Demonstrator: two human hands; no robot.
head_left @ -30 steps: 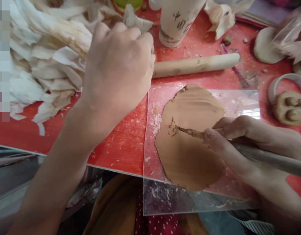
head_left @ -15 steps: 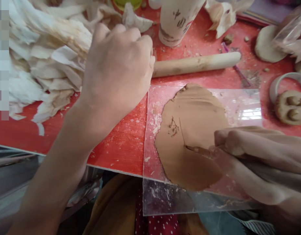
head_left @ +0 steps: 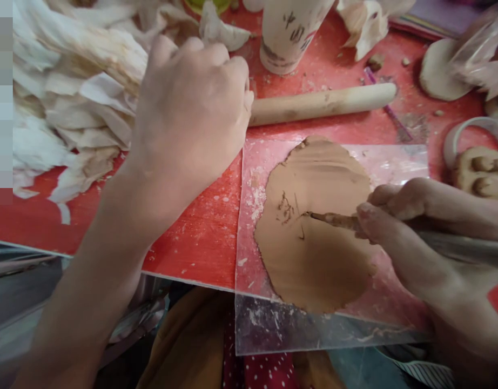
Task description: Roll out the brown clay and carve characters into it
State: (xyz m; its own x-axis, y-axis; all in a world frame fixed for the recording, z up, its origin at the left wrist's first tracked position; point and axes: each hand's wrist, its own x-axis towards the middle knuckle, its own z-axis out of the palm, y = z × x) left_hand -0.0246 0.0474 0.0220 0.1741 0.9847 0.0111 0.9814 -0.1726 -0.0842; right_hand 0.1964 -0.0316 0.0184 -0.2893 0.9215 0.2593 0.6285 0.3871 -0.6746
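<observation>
A flat slab of brown clay (head_left: 334, 259) with a ragged rim lies on a clear plastic sheet (head_left: 269, 329). In a pinch, my right hand (head_left: 415, 232) holds a clay carving tool (head_left: 334, 219). Its pointed dark tip touches the slab beside a few scratched lines and marks. My left hand (head_left: 196, 102) is closed in a fist left of the slab, at the near end of a wooden rolling pin (head_left: 325, 104). The fingers are turned away, so whether they grip the pin is hidden.
Crumpled off-white cloth (head_left: 82, 97) heaps up on the left. A paper cup (head_left: 281, 48) stands behind the pin. On the right are a pale clay disc (head_left: 441, 70), a ring (head_left: 451, 143) and a lumpy clay piece (head_left: 482, 173). The sheet overhangs the red table's front edge.
My right hand has moved up with the carving tool, whose tip went from the long line's lower end to a higher spot. New short scratches show in the clay. My left hand stays put.
</observation>
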